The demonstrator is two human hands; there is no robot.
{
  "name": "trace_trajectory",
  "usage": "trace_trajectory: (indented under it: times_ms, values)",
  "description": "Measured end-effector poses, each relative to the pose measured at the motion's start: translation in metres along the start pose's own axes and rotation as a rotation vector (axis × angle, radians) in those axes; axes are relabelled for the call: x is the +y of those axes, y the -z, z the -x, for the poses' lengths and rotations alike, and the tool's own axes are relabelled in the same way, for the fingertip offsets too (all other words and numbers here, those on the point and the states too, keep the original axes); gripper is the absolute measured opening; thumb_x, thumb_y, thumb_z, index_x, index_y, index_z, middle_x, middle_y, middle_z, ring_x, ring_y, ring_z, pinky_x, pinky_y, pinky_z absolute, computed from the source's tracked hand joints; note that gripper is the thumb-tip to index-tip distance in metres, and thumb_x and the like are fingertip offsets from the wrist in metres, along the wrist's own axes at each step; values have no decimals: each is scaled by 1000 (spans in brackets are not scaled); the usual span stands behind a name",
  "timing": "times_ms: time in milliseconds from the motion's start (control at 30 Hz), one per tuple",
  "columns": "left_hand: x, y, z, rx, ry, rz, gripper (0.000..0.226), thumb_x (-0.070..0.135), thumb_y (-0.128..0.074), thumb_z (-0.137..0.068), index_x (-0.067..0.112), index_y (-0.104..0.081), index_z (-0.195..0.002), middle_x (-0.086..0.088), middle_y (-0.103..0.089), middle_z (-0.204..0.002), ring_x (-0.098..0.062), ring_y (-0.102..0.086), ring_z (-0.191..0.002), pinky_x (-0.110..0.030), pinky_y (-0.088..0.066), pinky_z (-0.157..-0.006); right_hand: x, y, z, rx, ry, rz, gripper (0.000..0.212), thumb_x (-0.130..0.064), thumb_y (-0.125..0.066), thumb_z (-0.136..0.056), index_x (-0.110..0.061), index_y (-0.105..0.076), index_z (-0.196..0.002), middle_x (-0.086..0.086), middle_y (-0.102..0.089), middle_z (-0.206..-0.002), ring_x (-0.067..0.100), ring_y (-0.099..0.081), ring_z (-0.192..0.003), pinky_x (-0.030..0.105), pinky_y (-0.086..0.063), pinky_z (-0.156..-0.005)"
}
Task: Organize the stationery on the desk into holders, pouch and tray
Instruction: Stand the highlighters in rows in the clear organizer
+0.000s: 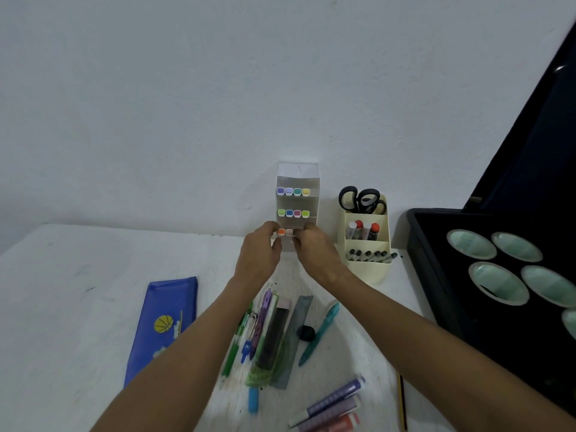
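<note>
- Both hands reach to the white tiered marker holder standing against the wall at 12 o'clock on the white desk.
- The left hand has its fingers curled at the holder's lower left edge and grips it there.
- The right hand curls its fingers at the bottom tier, but what it pinches is hidden, so I cannot tell its grasp.
- The holder's top two tiers each carry four markers; the bottom tier shows an orange cap and a pale one beside it.
- A cream organizer at 1 o'clock holds black scissors, markers and pens.
- A blue pouch lies at 8 o'clock.
- Loose pens, a grey ruler and a black eraser lie at 6 o'clock between the forearms.
- Purple and red markers lie at 5 o'clock.
- A black tray with round cups sits at 3 o'clock.
</note>
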State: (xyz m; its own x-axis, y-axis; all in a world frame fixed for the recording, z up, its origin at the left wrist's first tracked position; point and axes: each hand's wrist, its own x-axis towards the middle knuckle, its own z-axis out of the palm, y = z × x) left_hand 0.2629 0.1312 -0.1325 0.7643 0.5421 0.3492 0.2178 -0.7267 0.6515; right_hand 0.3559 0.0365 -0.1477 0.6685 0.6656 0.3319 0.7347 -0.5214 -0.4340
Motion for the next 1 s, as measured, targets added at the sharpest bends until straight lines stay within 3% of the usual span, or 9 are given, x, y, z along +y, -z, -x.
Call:
trace_trajectory:
  times_ms: [167,300,433,500,633,767,900,1000]
  values:
    - [0,2,-1,-24,-17,-64,26,19,-56,-95,12,-63,-119,-7,-68,-118,-24,-65,-104,-25,-45,-93,2,5,2,-80,72,82,33,-8,-51,-95,-11,-57,-127,13,-59,-125,27,-62,-105,32,-51,-93]
    - [6,8,4,-64,-48,-96,35,14,-57,-92,12,-56,-127,-9,-65,-121,-26,-63,-106,-27,-46,-90,-2,14,5,-145,87,120,39,0,-52,-91,-10,-54,-129,14,-53,-127,29,-59,-105,35,-51,-90]
    - [18,17,23,-71,-53,-132,44,13,-58,-88,14,-50,-131,-10,-61,-119,-27,-61,-103,-32,-49,-86,-3,31,22,-188,92,64,31,-1,-51,-89,-5,-61,-117,13,-58,-117,28,-58,-105,35,-50,-90]
    - [24,26,38,-160,-28,-174,41,16,-59,-88,14,-54,-129,-8,-61,-119,-24,-61,-100,-27,-45,-84,-6,49,41,-259,120,91,28,-11,-54,-90,-9,-64,-117,9,-60,-113,24,-58,-103,28,-46,-88]
    - [41,46,86,-494,-28,-262,28,24,-63,-87,19,-64,-114,3,-64,-103,-10,-56,-83,-16,-41,-72,-7,91,100,-618,214,123,21,-23,-62,-88,-14,-70,-106,-1,-67,-99,9,-56,-79,19,-43,-74]
    - [63,54,139,-769,-159,-256,13,29,-69,-83,21,-70,-93,14,-60,-79,-1,-56,-70,-6,-37,-59,1,111,150,-963,162,206,30,-27,-67,-86,-22,-65,-116,-9,-62,-110,2,-51,-82,10,-39,-66]
    - [75,40,167,-909,-262,-280,17,29,-65,-87,22,-73,-100,12,-64,-86,1,-55,-70,-6,-36,-61,6,109,170,-941,176,261,30,-19,-67,-86,-20,-66,-116,-6,-64,-111,6,-51,-79,17,-39,-73]
    - [77,27,174,-916,-288,-342,23,31,-60,-90,27,-71,-110,7,-69,-102,-9,-61,-84,-23,-51,-77,6,102,171,-902,180,250,24,-17,-68,-85,-17,-69,-109,-2,-68,-105,13,-60,-85,23,-47,-77]
